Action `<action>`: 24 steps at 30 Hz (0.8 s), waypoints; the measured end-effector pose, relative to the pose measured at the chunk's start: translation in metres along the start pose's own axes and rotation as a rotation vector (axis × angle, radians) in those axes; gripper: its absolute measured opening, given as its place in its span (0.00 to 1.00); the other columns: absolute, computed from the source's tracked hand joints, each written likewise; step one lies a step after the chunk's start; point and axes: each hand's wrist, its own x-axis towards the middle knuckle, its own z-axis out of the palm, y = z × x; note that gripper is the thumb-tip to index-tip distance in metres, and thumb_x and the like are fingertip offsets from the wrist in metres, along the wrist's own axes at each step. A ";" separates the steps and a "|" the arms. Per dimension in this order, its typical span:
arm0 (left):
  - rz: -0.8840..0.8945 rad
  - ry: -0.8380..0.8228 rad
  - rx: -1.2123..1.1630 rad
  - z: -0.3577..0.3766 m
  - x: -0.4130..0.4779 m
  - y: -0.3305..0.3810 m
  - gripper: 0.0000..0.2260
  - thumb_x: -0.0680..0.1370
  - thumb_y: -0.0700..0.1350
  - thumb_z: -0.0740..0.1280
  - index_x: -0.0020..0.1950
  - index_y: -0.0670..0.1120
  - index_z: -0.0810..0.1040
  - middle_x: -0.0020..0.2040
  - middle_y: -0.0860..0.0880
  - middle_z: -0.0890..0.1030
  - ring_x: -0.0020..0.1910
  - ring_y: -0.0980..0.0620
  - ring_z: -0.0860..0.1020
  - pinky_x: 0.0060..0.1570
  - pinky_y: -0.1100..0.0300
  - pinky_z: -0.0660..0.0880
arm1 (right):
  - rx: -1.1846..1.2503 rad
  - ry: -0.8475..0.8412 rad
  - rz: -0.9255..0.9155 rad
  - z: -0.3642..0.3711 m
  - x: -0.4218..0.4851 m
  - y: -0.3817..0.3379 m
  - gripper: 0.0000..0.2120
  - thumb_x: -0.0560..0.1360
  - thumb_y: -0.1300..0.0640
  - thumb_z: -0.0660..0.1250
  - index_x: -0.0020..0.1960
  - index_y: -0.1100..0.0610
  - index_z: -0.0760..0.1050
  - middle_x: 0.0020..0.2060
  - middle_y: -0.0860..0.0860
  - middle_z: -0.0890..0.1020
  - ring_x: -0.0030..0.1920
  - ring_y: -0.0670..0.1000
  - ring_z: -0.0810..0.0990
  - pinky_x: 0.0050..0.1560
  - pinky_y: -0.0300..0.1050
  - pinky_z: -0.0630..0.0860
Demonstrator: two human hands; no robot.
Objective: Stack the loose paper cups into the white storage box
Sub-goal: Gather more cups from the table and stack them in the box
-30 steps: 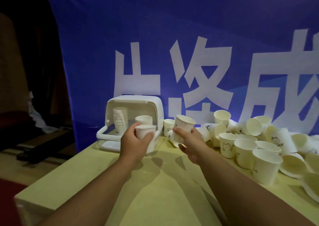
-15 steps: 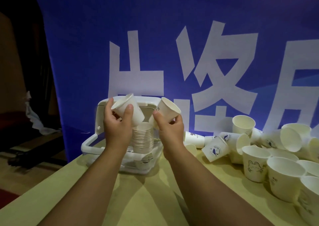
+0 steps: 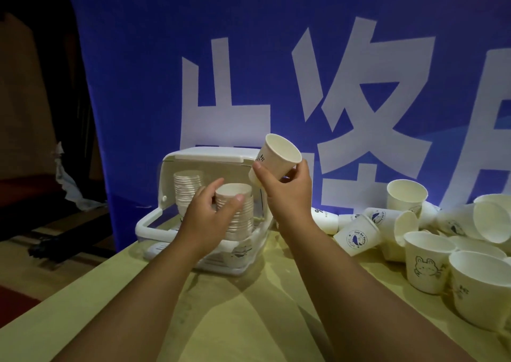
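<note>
left hand curled round top of front cup stack inside white storage box; right hand pinches one tilted paper cup just above box's right edge; loose cups piled right on table

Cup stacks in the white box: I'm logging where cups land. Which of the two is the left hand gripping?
The nearer, right-hand stack: the left hand curls round its top cups. The other stack stands behind, further left in the white box.
</note>
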 end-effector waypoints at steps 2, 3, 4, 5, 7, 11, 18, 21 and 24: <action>-0.003 -0.039 0.051 -0.003 -0.006 -0.002 0.43 0.67 0.69 0.70 0.79 0.57 0.66 0.72 0.54 0.74 0.68 0.53 0.75 0.66 0.45 0.76 | -0.023 -0.015 -0.030 0.002 -0.001 -0.001 0.32 0.70 0.44 0.78 0.67 0.42 0.65 0.56 0.41 0.76 0.53 0.42 0.77 0.46 0.36 0.76; -0.004 -0.045 0.070 -0.004 -0.008 -0.003 0.42 0.68 0.67 0.73 0.79 0.56 0.65 0.71 0.54 0.74 0.67 0.53 0.75 0.65 0.46 0.77 | -0.029 -0.027 -0.044 0.003 -0.001 -0.002 0.33 0.70 0.44 0.78 0.67 0.41 0.63 0.57 0.41 0.75 0.53 0.43 0.77 0.47 0.37 0.77; -0.001 -0.048 0.083 -0.004 -0.009 -0.003 0.41 0.70 0.63 0.75 0.80 0.56 0.65 0.70 0.54 0.75 0.66 0.54 0.75 0.65 0.47 0.77 | -0.035 -0.040 -0.056 0.004 -0.002 -0.003 0.34 0.70 0.45 0.78 0.68 0.40 0.62 0.57 0.41 0.75 0.55 0.44 0.77 0.50 0.39 0.78; 0.001 -0.054 0.096 -0.004 -0.010 -0.003 0.40 0.71 0.58 0.77 0.80 0.56 0.65 0.69 0.55 0.76 0.65 0.54 0.75 0.65 0.47 0.77 | -0.041 -0.054 -0.067 0.005 -0.002 -0.003 0.35 0.69 0.45 0.79 0.68 0.39 0.61 0.58 0.42 0.75 0.56 0.45 0.78 0.52 0.42 0.80; 0.008 -0.065 0.128 -0.003 -0.010 -0.003 0.40 0.72 0.54 0.79 0.80 0.56 0.63 0.67 0.57 0.76 0.64 0.55 0.75 0.65 0.49 0.76 | -0.072 -0.086 -0.087 0.007 -0.003 -0.003 0.37 0.69 0.46 0.79 0.69 0.38 0.60 0.61 0.43 0.76 0.59 0.48 0.78 0.55 0.46 0.81; 0.008 -0.082 0.140 -0.003 -0.009 -0.006 0.44 0.70 0.55 0.80 0.80 0.60 0.61 0.67 0.59 0.77 0.64 0.56 0.76 0.65 0.48 0.77 | -0.199 -0.171 -0.106 0.008 -0.005 0.003 0.39 0.68 0.47 0.80 0.69 0.36 0.59 0.62 0.44 0.77 0.59 0.50 0.79 0.56 0.50 0.82; 0.040 -0.083 0.108 -0.005 -0.012 -0.004 0.52 0.70 0.51 0.81 0.82 0.63 0.47 0.66 0.63 0.70 0.61 0.59 0.75 0.63 0.50 0.76 | -0.340 -0.243 -0.052 0.006 -0.007 -0.003 0.30 0.75 0.37 0.69 0.73 0.39 0.63 0.58 0.43 0.75 0.58 0.48 0.77 0.56 0.47 0.79; 0.054 -0.069 0.120 -0.008 -0.011 -0.006 0.53 0.70 0.52 0.82 0.80 0.67 0.46 0.68 0.58 0.73 0.63 0.55 0.77 0.63 0.46 0.78 | -0.400 -0.240 -0.051 0.005 -0.008 -0.001 0.20 0.80 0.40 0.62 0.69 0.44 0.70 0.53 0.42 0.78 0.55 0.46 0.78 0.57 0.49 0.78; 0.053 -0.072 0.126 -0.011 -0.009 -0.009 0.52 0.69 0.51 0.82 0.79 0.69 0.48 0.70 0.54 0.74 0.63 0.53 0.78 0.62 0.46 0.79 | -0.479 -0.265 -0.041 0.004 -0.007 0.005 0.17 0.82 0.45 0.62 0.68 0.49 0.74 0.56 0.46 0.80 0.53 0.46 0.78 0.55 0.45 0.77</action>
